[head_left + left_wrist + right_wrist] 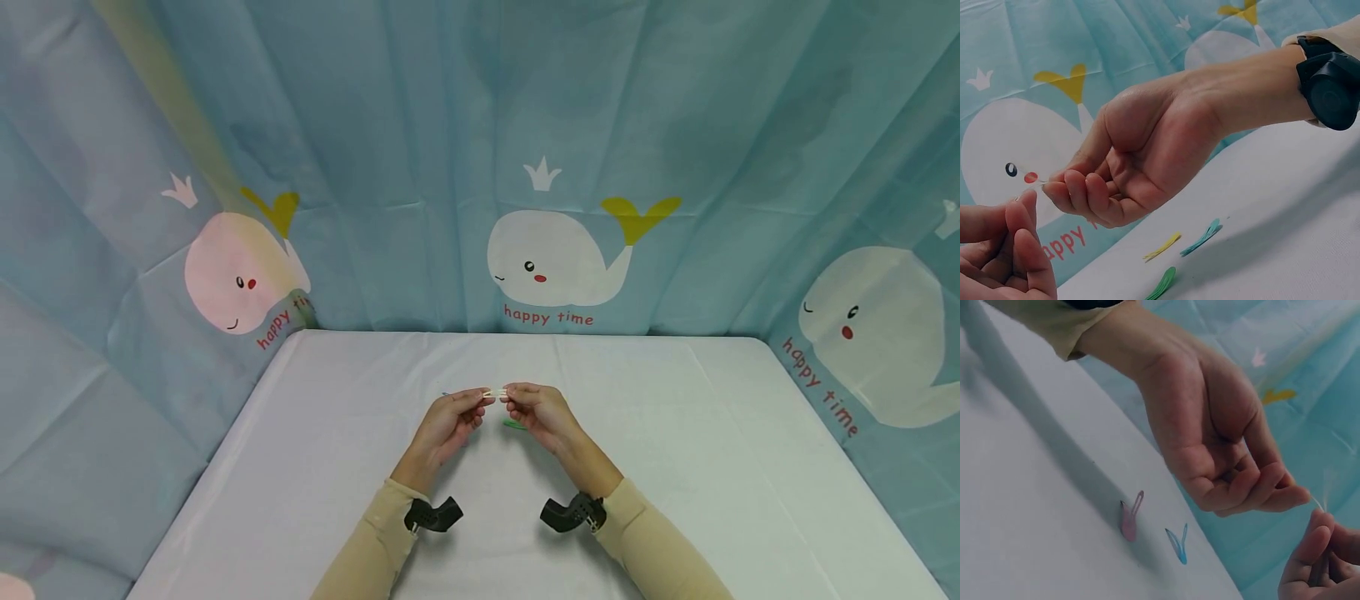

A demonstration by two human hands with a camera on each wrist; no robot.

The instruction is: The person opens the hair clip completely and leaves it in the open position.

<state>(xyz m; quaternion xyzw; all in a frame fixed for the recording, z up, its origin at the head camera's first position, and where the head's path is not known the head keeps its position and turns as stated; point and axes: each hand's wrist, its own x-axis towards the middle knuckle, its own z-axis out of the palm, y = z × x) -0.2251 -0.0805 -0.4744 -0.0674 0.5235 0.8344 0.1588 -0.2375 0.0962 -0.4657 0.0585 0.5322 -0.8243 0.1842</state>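
Fingertips of both hands meet over the table around a small white snap hair clip [495, 393]. My left hand [447, 427] pinches its left end between thumb and index finger, and my right hand [550, 419] pinches the other end the same way. Most of the clip is covered by fingers; in the right wrist view a thin white strip [1318, 503] of it bridges the two hands. The other fingers of each hand curl in toward the palm.
Below the hands a green clip [1162, 284], a yellow clip [1163, 247] and a blue clip [1202, 237] lie on the white tabletop [712, 467]. A pink clip [1130, 519] and a light blue clip [1179, 545] are splayed apart. A whale-print curtain [375, 250] surrounds the table.
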